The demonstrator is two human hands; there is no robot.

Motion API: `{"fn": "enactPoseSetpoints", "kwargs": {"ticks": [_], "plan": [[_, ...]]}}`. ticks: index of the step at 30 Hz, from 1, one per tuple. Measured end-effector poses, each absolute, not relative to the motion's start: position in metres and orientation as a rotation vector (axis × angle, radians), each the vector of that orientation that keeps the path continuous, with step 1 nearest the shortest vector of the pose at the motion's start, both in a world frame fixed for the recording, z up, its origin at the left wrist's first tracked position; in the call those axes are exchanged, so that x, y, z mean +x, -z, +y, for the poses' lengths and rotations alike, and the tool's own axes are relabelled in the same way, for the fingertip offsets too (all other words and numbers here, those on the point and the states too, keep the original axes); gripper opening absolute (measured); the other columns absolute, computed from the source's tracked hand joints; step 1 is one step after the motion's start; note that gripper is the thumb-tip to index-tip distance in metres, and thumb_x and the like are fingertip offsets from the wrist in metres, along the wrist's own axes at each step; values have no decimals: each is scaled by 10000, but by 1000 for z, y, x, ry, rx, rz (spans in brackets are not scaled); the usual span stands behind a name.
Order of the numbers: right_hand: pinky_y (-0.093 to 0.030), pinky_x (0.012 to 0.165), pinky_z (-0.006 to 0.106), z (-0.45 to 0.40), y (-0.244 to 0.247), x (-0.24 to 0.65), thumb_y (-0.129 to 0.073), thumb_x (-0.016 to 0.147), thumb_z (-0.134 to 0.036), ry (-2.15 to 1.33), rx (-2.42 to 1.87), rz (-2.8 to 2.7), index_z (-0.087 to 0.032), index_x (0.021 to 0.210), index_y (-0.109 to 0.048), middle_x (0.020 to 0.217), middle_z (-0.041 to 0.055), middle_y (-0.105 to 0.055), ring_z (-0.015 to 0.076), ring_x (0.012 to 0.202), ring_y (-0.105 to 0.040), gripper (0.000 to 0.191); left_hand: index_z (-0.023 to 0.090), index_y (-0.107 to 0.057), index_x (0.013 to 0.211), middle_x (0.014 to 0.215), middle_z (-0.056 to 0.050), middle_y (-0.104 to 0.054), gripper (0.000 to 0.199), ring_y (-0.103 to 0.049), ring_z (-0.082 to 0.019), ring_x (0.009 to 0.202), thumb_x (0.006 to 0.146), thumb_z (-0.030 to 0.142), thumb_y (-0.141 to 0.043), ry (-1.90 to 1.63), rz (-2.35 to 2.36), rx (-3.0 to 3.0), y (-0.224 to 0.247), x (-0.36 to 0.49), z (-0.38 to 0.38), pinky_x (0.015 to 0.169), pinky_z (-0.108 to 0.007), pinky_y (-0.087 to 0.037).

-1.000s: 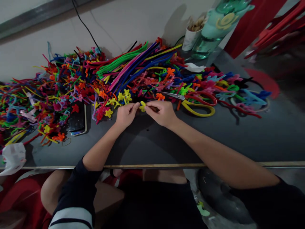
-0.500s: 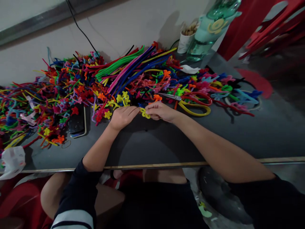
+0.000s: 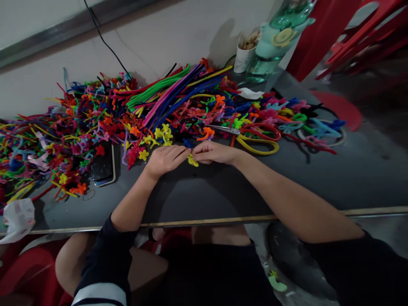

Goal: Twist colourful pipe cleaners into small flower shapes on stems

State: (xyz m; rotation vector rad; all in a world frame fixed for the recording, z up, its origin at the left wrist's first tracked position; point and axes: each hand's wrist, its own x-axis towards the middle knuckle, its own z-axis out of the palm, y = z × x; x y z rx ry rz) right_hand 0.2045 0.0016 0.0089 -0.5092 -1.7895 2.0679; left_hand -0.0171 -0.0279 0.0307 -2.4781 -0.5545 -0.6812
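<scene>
A small yellow pipe-cleaner flower (image 3: 192,160) is pinched between my two hands, just above the dark tabletop (image 3: 204,191). My left hand (image 3: 167,160) has its fingers closed at the flower's left side, the fingertips almost meeting those of the other hand. From the right, my right hand (image 3: 213,153) grips the flower between thumb and forefinger. Part of it is hidden by the fingers. Behind my left hand lie several finished yellow flowers (image 3: 163,134). Scissors with red and yellow handles (image 3: 259,146) rest to the right of my right hand.
A heap of coloured pipe-cleaner pieces (image 3: 79,123) runs along the wall, topped by a bundle of straight stems (image 3: 172,93). A phone (image 3: 103,165) lies at left. At the back right stand a paper cup (image 3: 244,58) and a green bottle (image 3: 264,55). A plastic bag (image 3: 19,219) hangs at the left edge.
The yellow flower has turned and sits slightly lower between my fingers. My hands have drawn closer together, the fingertips now nearly touching. The view has shifted a little.
</scene>
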Motion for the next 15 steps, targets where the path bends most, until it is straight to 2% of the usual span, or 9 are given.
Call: {"fn": "enactPoseSetpoints", "kwargs": {"ticks": [4, 7, 11, 15], "plan": [[-166, 432, 212, 5, -11, 207, -625, 837, -520, -2053, -554, -1783, -160, 682, -478, 503, -100, -286, 27, 433, -219, 418, 173, -603, 1108, 914, -50, -716, 227, -677, -145, 813, 934, 126, -464, 566, -495, -2435, -36, -21, -29, 623, -268, -485], [-244, 474, 213, 7, -15, 208, -644, 799, -531, -1815, -654, -1907, -143, 722, -553, 543, -66, -397, 45, 485, -325, 406, 172, -606, 1090, 930, -63, -702, 229, -661, -145, 832, 944, 126, -436, 487, -541, -2479, -42, -21, -30, 615, -271, -452], [-317, 536, 228, 5, -16, 209, -622, 781, -510, -1492, -833, -2067, -126, 792, -644, 675, 12, -580, 80, 571, -448, 385, 162, -632, 937, 809, -49, -674, 229, -615, -131, 730, 944, 124, -407, 393, -623, -2545, -45, -14, -31, 563, -267, -368], [-319, 544, 238, -1, -14, 207, -564, 816, -385, -957, -1025, -2269, -149, 830, -710, 620, 14, -616, 91, 531, -476, 279, 147, -615, 713, 611, -40, -591, 255, -528, -130, 577, 897, 180, -442, 369, -1000, -2718, -36, 1, -33, 521, -274, -299]]}}
